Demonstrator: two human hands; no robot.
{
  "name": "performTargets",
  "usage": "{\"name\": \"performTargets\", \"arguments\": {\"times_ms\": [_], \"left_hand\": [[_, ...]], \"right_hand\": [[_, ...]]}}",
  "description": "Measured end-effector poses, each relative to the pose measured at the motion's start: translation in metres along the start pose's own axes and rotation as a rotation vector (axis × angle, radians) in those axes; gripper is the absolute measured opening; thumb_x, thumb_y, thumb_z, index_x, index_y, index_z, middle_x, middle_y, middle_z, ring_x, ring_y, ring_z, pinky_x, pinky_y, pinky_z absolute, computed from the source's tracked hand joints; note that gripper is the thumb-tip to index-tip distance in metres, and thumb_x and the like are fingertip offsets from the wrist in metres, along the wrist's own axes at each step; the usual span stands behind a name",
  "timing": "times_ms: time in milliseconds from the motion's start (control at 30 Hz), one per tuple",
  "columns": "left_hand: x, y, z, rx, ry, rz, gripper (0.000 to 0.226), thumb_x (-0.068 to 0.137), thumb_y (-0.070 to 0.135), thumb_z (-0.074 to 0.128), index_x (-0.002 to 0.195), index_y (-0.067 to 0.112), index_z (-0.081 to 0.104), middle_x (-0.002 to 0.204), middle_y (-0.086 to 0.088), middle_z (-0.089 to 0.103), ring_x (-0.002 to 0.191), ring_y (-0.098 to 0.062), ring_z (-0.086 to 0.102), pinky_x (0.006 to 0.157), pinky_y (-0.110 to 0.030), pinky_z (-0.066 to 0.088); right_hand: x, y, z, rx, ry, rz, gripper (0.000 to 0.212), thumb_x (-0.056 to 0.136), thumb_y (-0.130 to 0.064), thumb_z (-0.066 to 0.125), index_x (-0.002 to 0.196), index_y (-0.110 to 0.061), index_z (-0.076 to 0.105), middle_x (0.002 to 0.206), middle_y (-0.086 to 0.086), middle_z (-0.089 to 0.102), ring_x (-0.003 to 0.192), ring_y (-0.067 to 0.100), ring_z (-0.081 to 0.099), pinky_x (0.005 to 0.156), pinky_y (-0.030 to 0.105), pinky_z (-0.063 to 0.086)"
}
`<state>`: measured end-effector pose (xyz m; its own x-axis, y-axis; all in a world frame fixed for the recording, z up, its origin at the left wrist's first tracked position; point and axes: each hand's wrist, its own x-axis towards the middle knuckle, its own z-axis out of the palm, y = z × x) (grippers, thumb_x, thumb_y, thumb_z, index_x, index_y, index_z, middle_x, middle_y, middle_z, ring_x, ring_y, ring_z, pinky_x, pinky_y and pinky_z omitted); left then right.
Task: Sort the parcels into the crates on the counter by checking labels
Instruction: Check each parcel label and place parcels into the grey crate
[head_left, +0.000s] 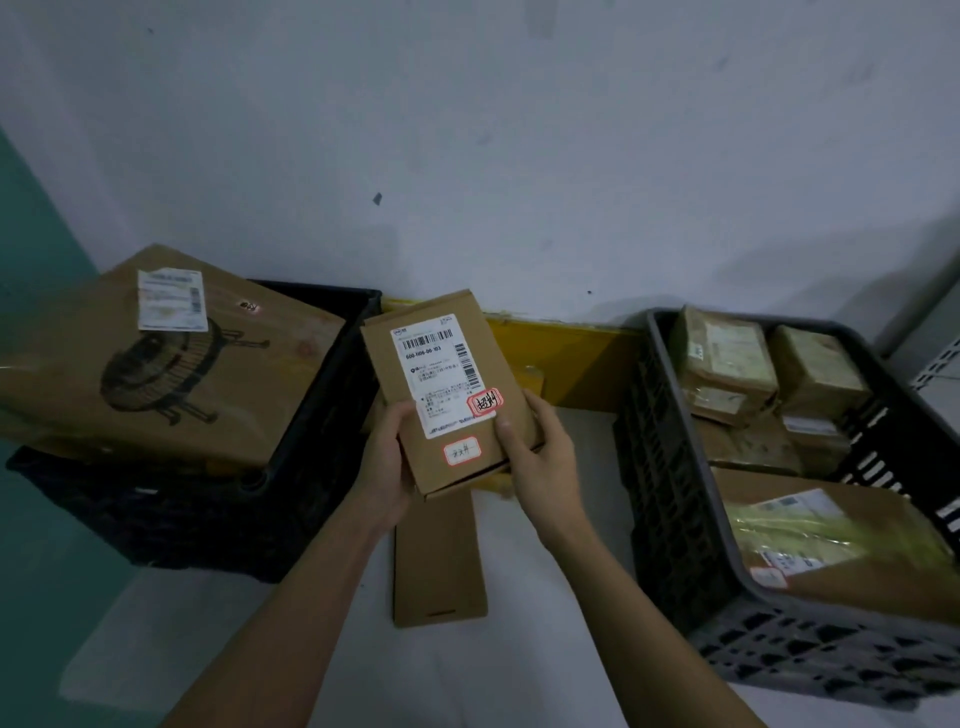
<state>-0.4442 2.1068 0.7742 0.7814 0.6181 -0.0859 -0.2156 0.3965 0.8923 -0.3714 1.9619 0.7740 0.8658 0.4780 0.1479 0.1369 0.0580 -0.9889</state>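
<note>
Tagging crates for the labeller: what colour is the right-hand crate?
Grey crate, with a perforated lattice wall; the head view shows it best.

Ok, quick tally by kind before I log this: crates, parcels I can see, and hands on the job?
Crates: 2, the black crate and the grey crate.
Parcels visible: 9 (1 on the black crate, 6 in the grey crate, the held parcel, 1 flat on the counter).
Hands: 2, left hand and right hand.
Total: 13.

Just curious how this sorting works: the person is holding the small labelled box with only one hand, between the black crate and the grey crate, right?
Not quite. The head view shows both hands on the small labelled box: the left hand and the right hand each grip its lower end. It is indeed held between the black crate and the grey crate.
</note>
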Motion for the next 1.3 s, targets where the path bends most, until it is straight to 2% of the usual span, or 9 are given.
{"name": "performTargets", "arguments": {"times_ms": [233,333,400,500,633,733,1000,1167,1300], "left_hand": [[0.015,0.02,-0.012,0.223,-0.038,-0.003,0.044,0.095,0.051,0.054,0.136,0.036,0.048,0.116,0.0,0.073,0.1,-0.021,0.073,0.07,-0.04,0.058],[0.034,0.043,-0.029,0.191,0.012,0.01,0.05,0.094,0.043,0.063,0.14,0.037,0.046,0.12,-0.001,0.069,0.103,-0.02,0.071,0.073,-0.044,0.06],[0.044,0.051,-0.034,0.272,-0.056,-0.018,0.043,0.093,0.037,0.066,0.134,0.033,0.056,0.12,-0.005,0.069,0.104,-0.02,0.07,0.072,-0.042,0.061],[0.054,0.045,-0.023,0.38,-0.127,-0.005,0.035,0.098,0.027,0.062,0.132,0.021,0.062,0.117,-0.011,0.071,0.106,-0.026,0.069,0.08,-0.049,0.06],[0.045,0.028,0.02,0.323,-0.024,0.071,0.03,0.104,0.028,0.051,0.133,0.027,0.056,0.113,0.003,0.072,0.098,-0.011,0.071,0.077,-0.035,0.06],[0.031,0.012,0.057,0.297,-0.039,0.075,0.034,0.105,0.031,0.048,0.138,0.032,0.049,0.119,0.005,0.068,0.1,-0.008,0.07,0.079,-0.034,0.06],[0.018,-0.016,0.141,0.42,-0.256,0.006,0.038,0.099,0.027,0.059,0.136,0.027,0.047,0.124,0.002,0.063,0.109,-0.013,0.064,0.074,-0.032,0.061],[0.002,-0.069,0.198,0.586,-0.292,0.009,0.051,0.097,0.03,0.062,0.144,0.032,0.042,0.126,0.007,0.057,0.114,-0.01,0.056,0.095,-0.036,0.052],[-0.009,-0.112,0.244,0.665,-0.268,0.018,0.05,0.101,0.035,0.054,0.147,0.034,0.035,0.123,0.011,0.047,0.099,0.001,0.048,0.072,-0.015,0.038]], "right_hand": [[0.01,-0.011,-0.012,0.088,0.039,0.041,0.035,0.095,-0.024,0.067,0.128,-0.032,0.056,0.118,-0.002,0.065,0.098,0.012,0.072,0.075,0.029,0.061],[0.014,-0.021,-0.035,0.055,-0.027,0.117,0.029,0.093,-0.021,0.068,0.119,-0.034,0.062,0.11,0.001,0.071,0.093,0.015,0.074,0.07,0.025,0.06],[0.013,-0.027,-0.049,0.024,-0.075,0.167,0.029,0.094,-0.02,0.068,0.119,-0.034,0.062,0.11,0.003,0.071,0.091,0.015,0.074,0.067,0.022,0.058],[0.012,-0.032,-0.059,0.013,0.06,0.168,0.042,0.093,-0.022,0.069,0.132,-0.028,0.055,0.121,0.007,0.063,0.096,0.02,0.072,0.074,0.029,0.061],[0.006,-0.034,-0.07,0.109,0.232,0.218,0.077,0.09,-0.029,0.072,0.153,-0.028,0.026,0.132,0.007,0.055,0.111,0.024,0.066,0.085,0.045,0.061],[0.004,-0.037,-0.091,0.089,0.268,0.145,0.064,0.091,-0.025,0.071,0.144,-0.027,0.035,0.129,0.003,0.06,0.105,0.016,0.069,0.074,0.036,0.062],[0.0,-0.046,-0.203,0.166,0.466,0.117,0.052,0.092,-0.013,0.069,0.14,-0.019,0.048,0.117,0.007,0.068,0.096,0.021,0.074,0.069,0.031,0.061],[-0.015,-0.044,-0.299,0.067,0.403,0.231,0.065,0.095,-0.008,0.064,0.149,-0.033,0.037,0.125,0.007,0.06,0.1,0.027,0.07,0.065,0.03,0.061],[-0.029,-0.034,-0.372,-0.001,0.331,0.347,0.075,0.095,-0.007,0.063,0.153,-0.04,0.029,0.14,0.009,0.054,0.109,0.03,0.066,0.071,0.038,0.062]]}}
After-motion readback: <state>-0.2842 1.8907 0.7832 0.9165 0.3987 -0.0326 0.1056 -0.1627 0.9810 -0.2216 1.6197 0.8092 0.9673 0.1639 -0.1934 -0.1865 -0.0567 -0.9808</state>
